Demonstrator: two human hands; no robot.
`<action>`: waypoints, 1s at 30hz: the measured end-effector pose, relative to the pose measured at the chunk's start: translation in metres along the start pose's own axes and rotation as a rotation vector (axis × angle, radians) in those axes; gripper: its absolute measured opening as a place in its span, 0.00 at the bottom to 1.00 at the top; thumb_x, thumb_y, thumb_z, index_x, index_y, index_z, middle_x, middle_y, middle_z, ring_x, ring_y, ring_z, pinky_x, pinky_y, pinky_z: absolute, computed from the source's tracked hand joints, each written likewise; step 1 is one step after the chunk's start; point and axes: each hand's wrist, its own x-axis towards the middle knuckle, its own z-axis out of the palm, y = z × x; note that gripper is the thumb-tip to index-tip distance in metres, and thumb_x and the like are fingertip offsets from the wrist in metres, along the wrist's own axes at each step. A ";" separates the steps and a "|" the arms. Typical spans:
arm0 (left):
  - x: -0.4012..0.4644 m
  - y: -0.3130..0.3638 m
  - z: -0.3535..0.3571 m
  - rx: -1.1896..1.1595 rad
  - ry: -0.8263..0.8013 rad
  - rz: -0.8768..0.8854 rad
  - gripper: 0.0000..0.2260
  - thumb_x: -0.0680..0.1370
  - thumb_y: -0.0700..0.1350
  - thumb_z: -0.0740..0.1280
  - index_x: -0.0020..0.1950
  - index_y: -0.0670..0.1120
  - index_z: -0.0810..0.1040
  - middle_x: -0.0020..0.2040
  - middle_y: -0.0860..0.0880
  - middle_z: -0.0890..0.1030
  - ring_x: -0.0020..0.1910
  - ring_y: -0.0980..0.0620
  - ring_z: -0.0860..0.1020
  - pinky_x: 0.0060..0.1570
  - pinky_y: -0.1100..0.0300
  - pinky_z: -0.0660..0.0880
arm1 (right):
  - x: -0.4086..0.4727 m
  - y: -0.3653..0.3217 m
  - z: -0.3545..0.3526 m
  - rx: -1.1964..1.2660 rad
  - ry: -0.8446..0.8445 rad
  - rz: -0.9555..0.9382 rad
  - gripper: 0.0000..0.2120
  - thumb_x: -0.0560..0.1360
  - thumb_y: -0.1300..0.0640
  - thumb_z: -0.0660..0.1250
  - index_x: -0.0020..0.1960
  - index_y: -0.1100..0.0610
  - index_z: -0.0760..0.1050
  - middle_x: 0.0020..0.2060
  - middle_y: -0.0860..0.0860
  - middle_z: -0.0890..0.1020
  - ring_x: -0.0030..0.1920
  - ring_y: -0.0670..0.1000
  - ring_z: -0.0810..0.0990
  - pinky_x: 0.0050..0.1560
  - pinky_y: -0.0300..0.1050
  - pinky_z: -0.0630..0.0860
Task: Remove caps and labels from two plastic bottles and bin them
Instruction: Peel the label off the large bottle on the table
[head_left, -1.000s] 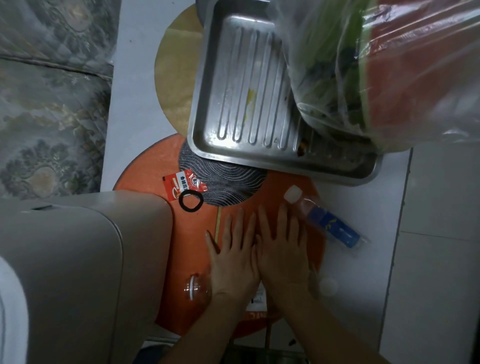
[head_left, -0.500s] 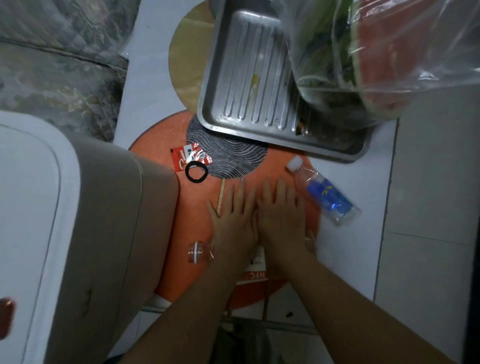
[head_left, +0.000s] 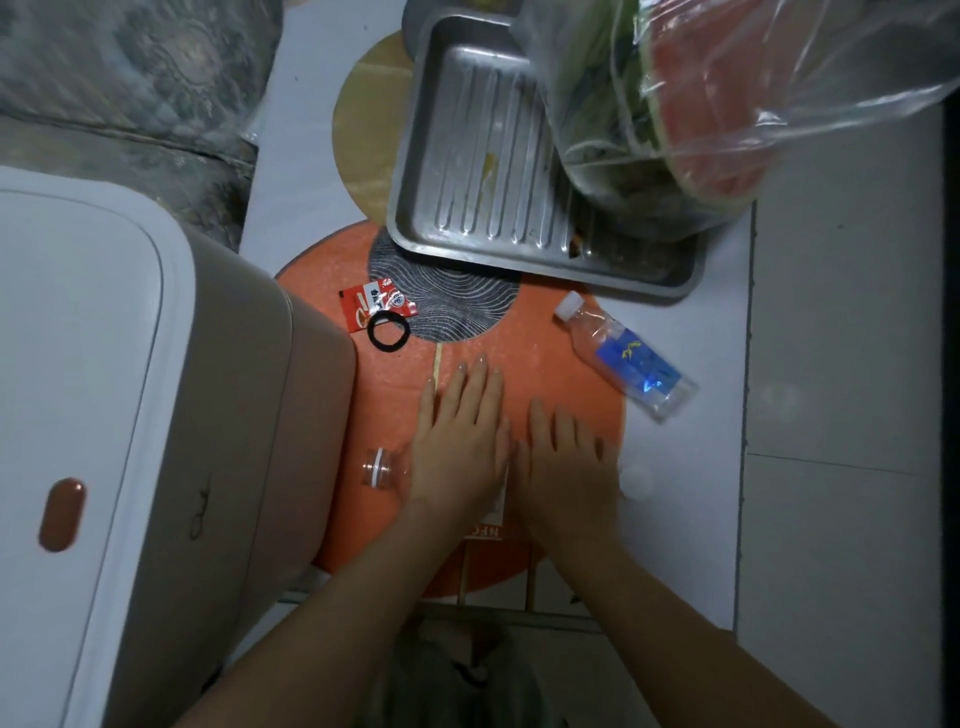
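Note:
A clear plastic bottle (head_left: 626, 361) with a white cap and a blue label lies on its side at the right edge of the round orange mat (head_left: 550, 338). A second clear bottle (head_left: 378, 467) lies under my hands, only its open neck showing to the left of my left hand (head_left: 460, 441). A loose white cap (head_left: 635, 482) rests on the table by my right hand (head_left: 566, 470). Both hands lie flat, palms down, fingers apart, a small gap between them. A white bin (head_left: 93, 415) with a closed lid stands at the left.
A steel tray (head_left: 467, 156) sits behind the mat, with a clear plastic bag of scraps (head_left: 701, 104) on its right part. A red sachet (head_left: 371, 306) and a black hair tie (head_left: 388, 332) lie on the mat's far left. A thin stick (head_left: 437, 361) lies by my left fingers.
The view has shifted, showing more of the bin's lid. My hands, pressed side by side before, now have a small gap, the right one drawn slightly back toward me.

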 end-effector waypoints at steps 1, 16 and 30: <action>-0.004 -0.001 0.001 0.022 -0.006 -0.016 0.25 0.80 0.51 0.47 0.76 0.44 0.57 0.77 0.45 0.60 0.76 0.45 0.58 0.73 0.45 0.46 | 0.001 -0.004 0.001 0.007 -0.002 0.028 0.28 0.79 0.43 0.46 0.74 0.55 0.52 0.72 0.59 0.64 0.69 0.59 0.66 0.70 0.59 0.62; -0.015 -0.013 0.019 0.056 -0.184 -0.059 0.26 0.79 0.52 0.45 0.77 0.47 0.53 0.78 0.45 0.53 0.77 0.44 0.51 0.73 0.42 0.49 | 0.025 -0.027 0.002 0.030 -0.015 0.086 0.28 0.76 0.44 0.50 0.73 0.57 0.61 0.70 0.65 0.67 0.69 0.65 0.68 0.63 0.69 0.67; -0.011 -0.012 0.018 0.027 -0.178 -0.102 0.26 0.80 0.51 0.44 0.77 0.45 0.52 0.78 0.46 0.53 0.77 0.47 0.50 0.76 0.46 0.43 | 0.031 -0.025 0.006 -0.016 -0.036 0.082 0.28 0.78 0.46 0.49 0.76 0.54 0.50 0.74 0.65 0.59 0.73 0.64 0.60 0.67 0.69 0.61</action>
